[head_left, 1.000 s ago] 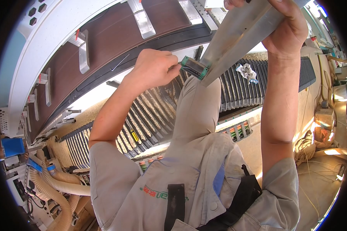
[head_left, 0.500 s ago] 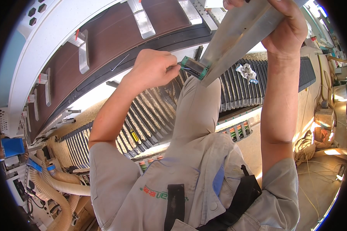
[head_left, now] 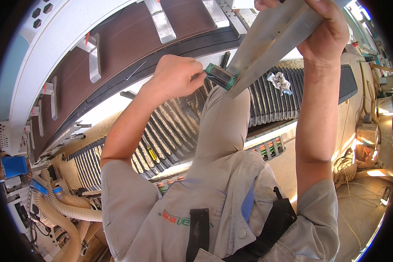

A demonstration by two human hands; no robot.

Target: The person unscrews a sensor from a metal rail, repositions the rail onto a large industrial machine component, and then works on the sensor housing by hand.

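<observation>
My left hand (head_left: 179, 75) is closed with thumb and fingers pinched on a thin metal rod, perhaps a hex key; most of it is hidden. The rod's tip meets a green-ended black guide block (head_left: 221, 76) at the lower end of a long grey metal profile (head_left: 270, 41). High on the right, my right hand (head_left: 325, 32) grips the edge of that profile, which slants down toward my raised knee (head_left: 227, 107). Some fingertips (head_left: 264, 4) show at the top edge beyond the profile; whose they are is unclear.
An L-shaped hex key (head_left: 136, 70) lies on the machine's black ledge (head_left: 118, 78). Below runs a ribbed black bellows cover (head_left: 170, 131) strewn with sawdust, bearing a yellow tool (head_left: 152, 153) and a crumpled white rag (head_left: 279, 83). Beige hoses (head_left: 74, 212) stand at lower left.
My left hand has shifted very slightly right, closer to the guide block. The profile and my right hand look almost unchanged.
</observation>
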